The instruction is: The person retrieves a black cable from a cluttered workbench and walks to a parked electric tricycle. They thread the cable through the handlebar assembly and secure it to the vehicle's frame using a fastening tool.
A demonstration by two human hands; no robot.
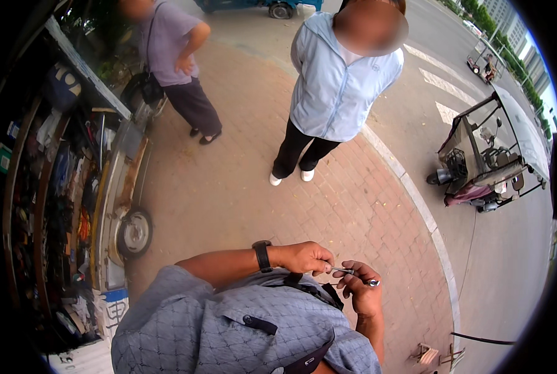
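Observation:
My left hand (304, 257), with a dark watch on its wrist, is closed in a pinch on one end of a thin metal rod-like piece (342, 270). Fingers of my right hand (361, 288) are bent around the other end, so both hands meet on it in front of my waist. A shiny silver round part (373, 283) sticks out beside the right fingers. Whether it belongs to the same piece I cannot tell, and the fingers hide much of it.
Facing me on the brick pavement stands a person in a light blue jacket (334, 81); another person in a purple top (172, 47) stands far left. A cart (107, 187) crammed with tools and parts is at my left. A covered three-wheeler (490, 153) stands beyond the curb (409, 184).

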